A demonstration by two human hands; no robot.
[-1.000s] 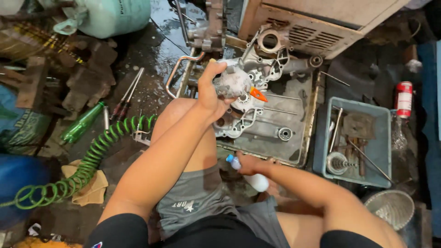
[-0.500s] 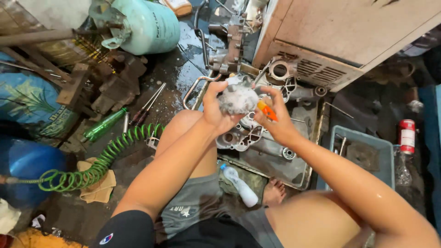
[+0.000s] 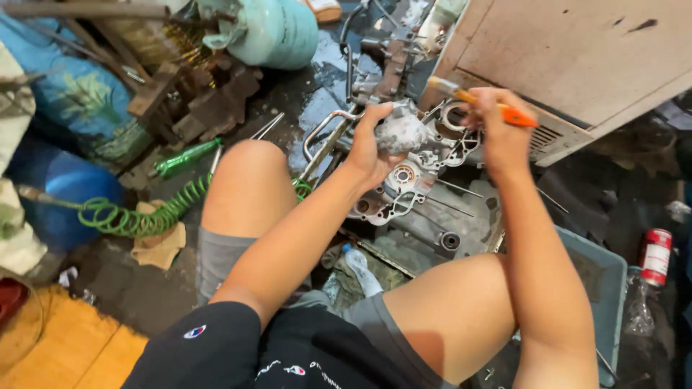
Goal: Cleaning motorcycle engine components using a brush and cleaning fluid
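Above the wet, oily floor (image 3: 310, 94), both hands work over an engine crankcase (image 3: 422, 194) that lies between the person's bare knees. Left hand (image 3: 371, 148) is curled tight around a grey, grimy metal part (image 3: 401, 133), fingers wrapped over its top and thumb pressed underneath, holding it up just above the crankcase. Right hand (image 3: 501, 133) is closed in a fist on one orange-handled brush (image 3: 490, 104), whose pale tip points left toward the metal part; whether the tip touches it cannot be told. The two hands stand near each other but apart.

Counted: one metal part, one brush, one crankcase. A single clear plastic bottle (image 3: 360, 270) lies by the person's shorts, below the crankcase. One red spray can (image 3: 655, 257) stands at the right, just beside a grey-blue plastic tray (image 3: 602, 277). One green coiled hose (image 3: 140, 216) runs across the floor on the left, near one green bottle (image 3: 185, 158). One pale green gas cylinder (image 3: 277, 32) lies at the top, and one beige metal casing (image 3: 577, 57) fills the upper right.
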